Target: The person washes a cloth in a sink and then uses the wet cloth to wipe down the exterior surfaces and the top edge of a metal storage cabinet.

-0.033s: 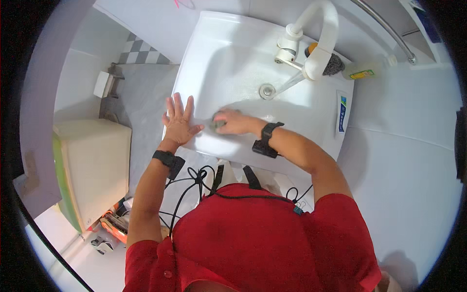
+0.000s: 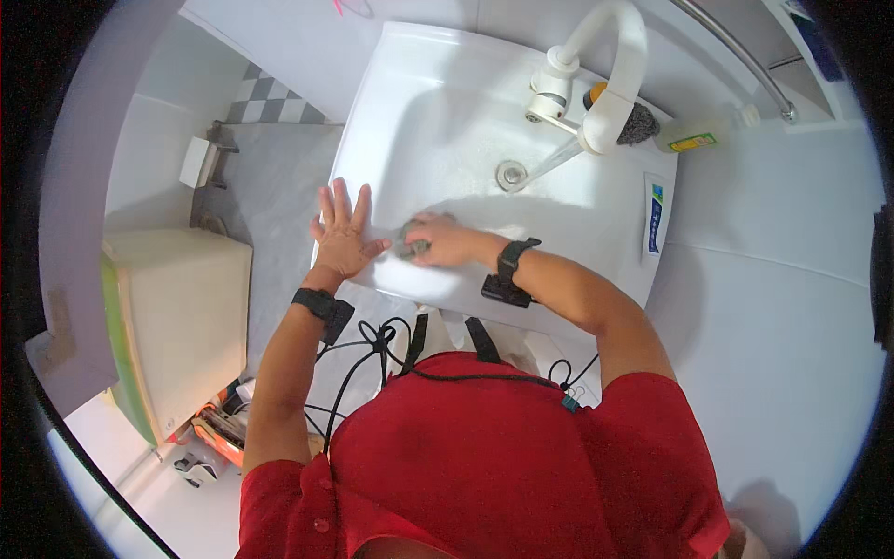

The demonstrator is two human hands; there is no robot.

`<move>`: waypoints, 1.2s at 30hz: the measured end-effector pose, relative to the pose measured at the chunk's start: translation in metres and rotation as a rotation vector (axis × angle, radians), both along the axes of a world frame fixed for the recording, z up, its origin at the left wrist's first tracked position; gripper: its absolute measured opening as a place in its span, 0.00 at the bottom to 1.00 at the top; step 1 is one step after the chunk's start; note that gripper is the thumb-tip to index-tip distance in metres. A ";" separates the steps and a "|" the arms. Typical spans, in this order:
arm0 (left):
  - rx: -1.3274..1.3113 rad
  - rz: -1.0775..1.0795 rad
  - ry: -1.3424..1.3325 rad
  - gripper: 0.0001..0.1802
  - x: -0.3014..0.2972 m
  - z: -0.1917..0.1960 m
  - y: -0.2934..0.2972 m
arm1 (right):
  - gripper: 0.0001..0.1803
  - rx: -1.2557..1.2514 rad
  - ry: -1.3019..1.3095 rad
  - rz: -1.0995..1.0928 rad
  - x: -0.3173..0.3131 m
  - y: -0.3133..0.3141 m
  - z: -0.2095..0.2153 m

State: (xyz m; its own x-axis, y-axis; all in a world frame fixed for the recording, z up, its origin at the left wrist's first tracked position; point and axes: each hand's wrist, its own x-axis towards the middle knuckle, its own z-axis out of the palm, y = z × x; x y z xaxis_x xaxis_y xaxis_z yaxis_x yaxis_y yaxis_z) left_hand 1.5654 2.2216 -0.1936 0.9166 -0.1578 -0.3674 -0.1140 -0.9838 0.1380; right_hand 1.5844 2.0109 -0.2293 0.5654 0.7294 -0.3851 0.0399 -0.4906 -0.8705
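Movement: since the earlier frame, the right grip (image 2: 443,240) and the grey-green pad (image 2: 407,250) beneath it have shifted slightly leftward; the left grip (image 2: 343,248) has kept its place.
Right grip: closed over the pad, palm down, fingers pointing left; hand and pad slightly blurred.
Pad: under the fingers of the right grip, projecting past them to the left and toward the wearer, against the near-left part of the white basin (image 2: 447,121); its exact kind cannot be told.
Left grip: spread wide, holding nothing; laid flat on the basin's left edge, left of the right grip, thumb pointing toward the pad and just beside it. Contact between thumb and pad cannot be confirmed.
Drain: the round metal drain (image 2: 511,175) lies forward and right of the right grip, apart from it.
Tap: the white tap (image 2: 626,84) stands well forward and right of the right grip; a water stream (image 2: 551,160) falls from its spout near the drain.
Scourer: the dark grey scourer (image 2: 640,126) sits beyond the right grip, behind the spout.
Tube: the white and blue tube (image 2: 655,216) lies on the basin's right rim, well right of the right grip.
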 end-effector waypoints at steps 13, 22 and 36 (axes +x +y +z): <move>0.004 0.032 0.048 0.52 -0.002 0.009 -0.006 | 0.07 -0.384 -0.674 0.044 -0.002 -0.139 -0.009; 0.023 0.013 0.018 0.51 0.001 0.005 -0.013 | 0.03 -0.648 -1.366 -0.018 0.093 -0.163 -0.033; -0.023 -0.013 -0.041 0.51 0.000 0.000 -0.010 | 0.28 -0.839 -0.630 -0.632 0.035 -0.181 -0.060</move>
